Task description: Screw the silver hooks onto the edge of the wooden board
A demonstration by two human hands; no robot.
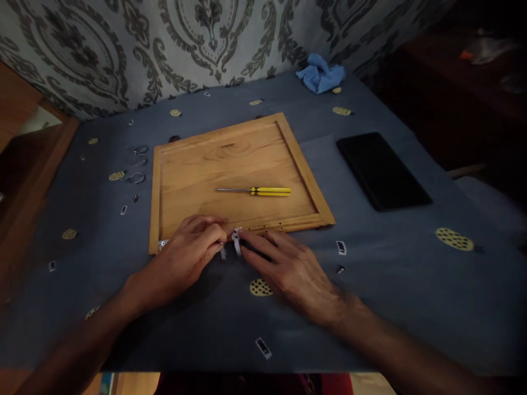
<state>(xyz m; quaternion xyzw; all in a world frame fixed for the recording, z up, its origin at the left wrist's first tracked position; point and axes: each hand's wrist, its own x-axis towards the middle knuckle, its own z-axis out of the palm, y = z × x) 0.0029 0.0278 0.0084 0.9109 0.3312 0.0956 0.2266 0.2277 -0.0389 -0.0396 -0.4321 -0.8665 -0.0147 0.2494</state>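
A framed wooden panel (193, 170) lies flat on the table, its near rail under my hands. My left hand (191, 249) is closed in a pinch at that edge, with a small silver metal piece (223, 252) showing below the fingertips. Whatever else the pinch holds is hidden. Fingers of my right hand (290, 269) press against a silver metal hook (236, 241) at the same edge. Beside my left wrist, a metal bracket (162, 243) sits on the panel's near left corner. Across the panel rests a yellow-handled screwdriver (269, 191).
Several curved metal hooks (138, 177) and a small metal part (134, 198) lie left of the panel. A screw (341, 269) is to the right, near a black tablet-like slab (382, 170). Farther back is a crumpled blue cloth (321, 74), by the patterned curtain (214, 38).
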